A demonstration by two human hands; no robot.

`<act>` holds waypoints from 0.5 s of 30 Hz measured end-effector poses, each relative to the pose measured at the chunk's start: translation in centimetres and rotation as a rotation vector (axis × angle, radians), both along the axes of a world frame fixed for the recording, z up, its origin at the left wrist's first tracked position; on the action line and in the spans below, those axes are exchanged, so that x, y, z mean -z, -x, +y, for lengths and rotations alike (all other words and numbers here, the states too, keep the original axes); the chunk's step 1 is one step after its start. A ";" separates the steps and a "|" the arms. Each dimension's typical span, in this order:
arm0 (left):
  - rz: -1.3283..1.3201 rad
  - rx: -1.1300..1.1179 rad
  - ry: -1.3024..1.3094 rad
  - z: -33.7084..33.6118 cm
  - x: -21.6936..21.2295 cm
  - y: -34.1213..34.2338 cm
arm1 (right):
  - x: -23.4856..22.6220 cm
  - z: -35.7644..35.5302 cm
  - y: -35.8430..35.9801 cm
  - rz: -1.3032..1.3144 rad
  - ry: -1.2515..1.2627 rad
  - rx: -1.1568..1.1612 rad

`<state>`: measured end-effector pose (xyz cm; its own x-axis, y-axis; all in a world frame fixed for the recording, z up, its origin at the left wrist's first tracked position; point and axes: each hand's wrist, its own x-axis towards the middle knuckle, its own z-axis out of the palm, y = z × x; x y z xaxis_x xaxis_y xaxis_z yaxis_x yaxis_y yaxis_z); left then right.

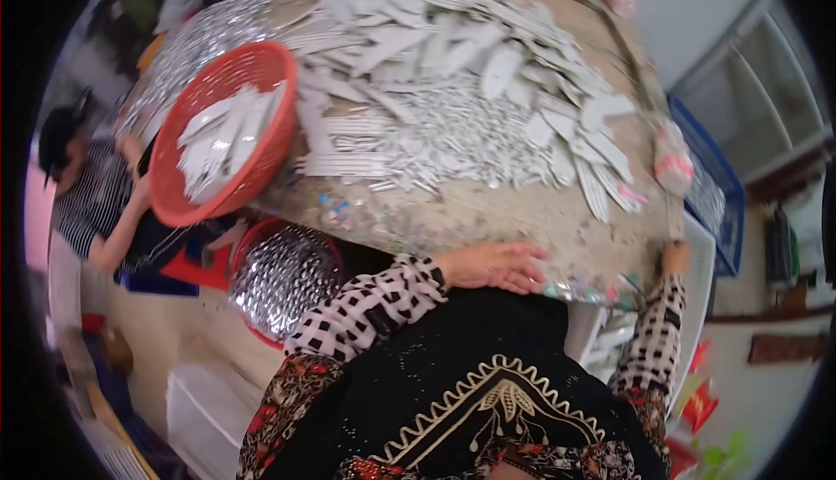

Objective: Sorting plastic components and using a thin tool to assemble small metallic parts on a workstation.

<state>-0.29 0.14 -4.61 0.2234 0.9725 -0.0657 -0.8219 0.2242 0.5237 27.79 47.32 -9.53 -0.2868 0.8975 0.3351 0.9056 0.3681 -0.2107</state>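
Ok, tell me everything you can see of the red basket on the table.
The red basket is round, of perforated plastic as it looks, tilted toward the camera at the table's left edge. It holds a loose heap of white flat strips. Its lower rim overhangs the edge. A second person's arm reaches its left side; contact is unclear.

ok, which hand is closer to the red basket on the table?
Left. The left hand lies flat on the table's near edge, to the right of and below the red basket. The right hand grips the table's far right corner, much farther off.
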 end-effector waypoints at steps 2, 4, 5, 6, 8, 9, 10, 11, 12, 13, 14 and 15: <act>0.066 -0.012 -0.022 -0.8 0.6 -0.2 | 0.2 0.1 -0.4 0.000 0.033 -0.053; 0.131 0.008 -0.047 -1.5 0.3 0.3 | 0.4 0.2 -1.4 -0.034 0.047 -0.066; 0.200 0.001 -0.014 -2.0 0.0 0.3 | -0.2 -0.3 -1.2 -0.063 0.052 -0.066; 0.266 -0.001 0.020 -2.3 -0.2 0.4 | -0.6 -1.0 -1.0 -0.058 0.050 -0.083; 0.302 -0.044 0.033 -3.3 -0.1 0.9 | -2.1 -5.7 0.2 0.120 -0.090 -0.110; 0.332 -0.062 0.038 -3.6 -0.2 0.9 | -3.0 -7.6 0.4 0.120 -0.094 -0.111; 0.333 -0.061 0.032 -3.8 -0.5 1.0 | -3.7 -9.3 0.5 0.295 -0.022 -0.212; 0.329 -0.083 0.024 -3.9 -0.7 1.2 | -4.4 -11.2 0.8 0.470 0.052 -0.315; 0.321 -0.112 0.021 -4.3 -0.7 1.1 | -5.5 -13.8 1.9 0.678 0.355 -0.376; 0.321 -0.109 0.014 -4.3 -0.6 1.0 | -6.5 -16.6 3.3 0.882 0.657 -0.425; 0.352 -0.099 0.008 -4.4 -0.4 0.8 | -6.9 -19.1 4.8 0.958 0.863 -0.494; 0.380 -0.090 0.002 -4.4 -0.1 0.5 | -7.3 -21.8 6.5 1.027 1.071 -0.561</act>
<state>-0.80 -4.31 -4.48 0.0965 0.9869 -0.1291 -0.5858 0.1612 0.7943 21.25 25.48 -2.21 -0.7084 0.6980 -0.1046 0.0262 -0.1222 -0.9922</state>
